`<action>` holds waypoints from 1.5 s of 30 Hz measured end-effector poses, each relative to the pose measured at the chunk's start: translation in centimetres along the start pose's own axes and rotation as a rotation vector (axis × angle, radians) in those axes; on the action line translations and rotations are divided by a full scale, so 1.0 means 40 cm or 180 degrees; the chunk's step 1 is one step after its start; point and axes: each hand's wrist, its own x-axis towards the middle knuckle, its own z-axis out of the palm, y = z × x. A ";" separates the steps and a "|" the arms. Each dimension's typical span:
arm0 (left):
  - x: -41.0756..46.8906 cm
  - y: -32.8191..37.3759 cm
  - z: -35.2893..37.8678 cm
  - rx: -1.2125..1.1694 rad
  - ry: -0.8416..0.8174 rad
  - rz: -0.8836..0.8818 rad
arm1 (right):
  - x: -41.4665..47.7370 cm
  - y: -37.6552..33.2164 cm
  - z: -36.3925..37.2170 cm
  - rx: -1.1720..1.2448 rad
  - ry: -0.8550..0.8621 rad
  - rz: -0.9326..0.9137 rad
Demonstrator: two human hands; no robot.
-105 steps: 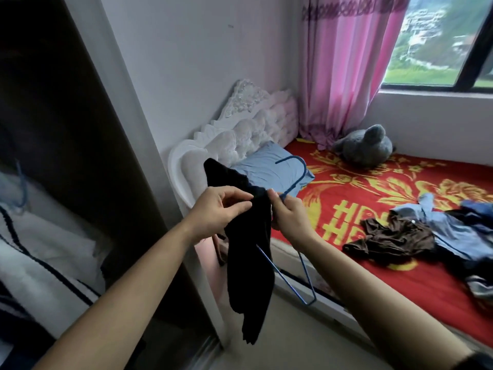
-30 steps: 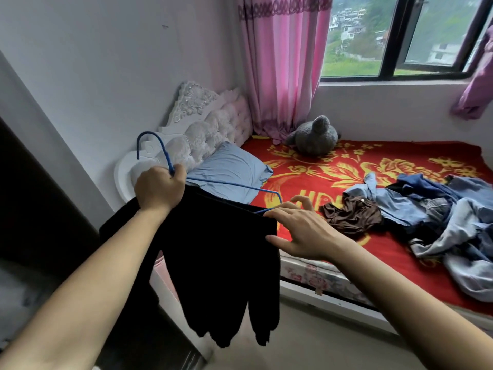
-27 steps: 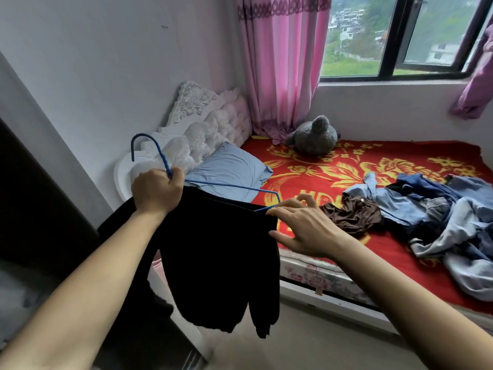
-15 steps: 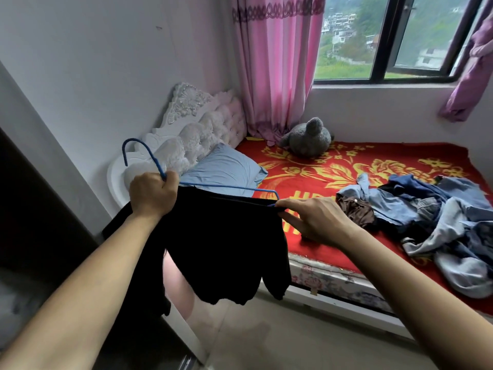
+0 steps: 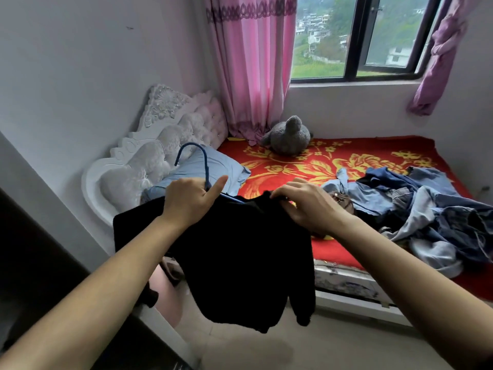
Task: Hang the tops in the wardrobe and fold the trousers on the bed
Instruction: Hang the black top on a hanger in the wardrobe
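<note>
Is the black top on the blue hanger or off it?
On it: the black top drapes spread from the blue hanger, hook upright above the left hand; the right hand pinches its shoulder edge.

I read open floor (image 5: 333, 340) lower centre, beneath the hanging black top (image 5: 240, 257). Clothes heap (image 5: 426, 209) crowds the right of the bed (image 5: 344, 279). Red blanket (image 5: 306, 166) mid-frame lies bare. Wardrobe panel (image 5: 40, 249) walls off lower left.

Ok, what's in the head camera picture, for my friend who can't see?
The left hand grips a blue hanger carrying a black top, whose shoulder the right hand pinches. Behind, blue clothes lie heaped on a red bed.
</note>
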 end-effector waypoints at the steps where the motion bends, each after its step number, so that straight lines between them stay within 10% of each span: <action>1: 0.008 0.013 0.002 -0.0154 0.0032 -0.0138 | 0.012 -0.013 0.001 0.0081 -0.0058 -0.0101; 14: 0.015 0.026 -0.021 -0.2387 -0.0997 -0.0437 | 0.082 -0.009 -0.033 0.0006 -0.0203 0.0204; 26: -0.033 -0.010 -0.046 -0.2580 -0.0082 -0.1001 | 0.050 0.065 0.016 -0.0322 -0.1157 0.0327; 37: -0.019 -0.046 -0.139 -0.3975 0.0197 -0.1573 | 0.184 -0.044 0.045 0.1354 -0.0623 0.0231; 45: -0.080 -0.117 -0.163 -0.3042 -0.0531 -0.1657 | 0.192 -0.032 0.027 0.1709 -0.0037 0.0416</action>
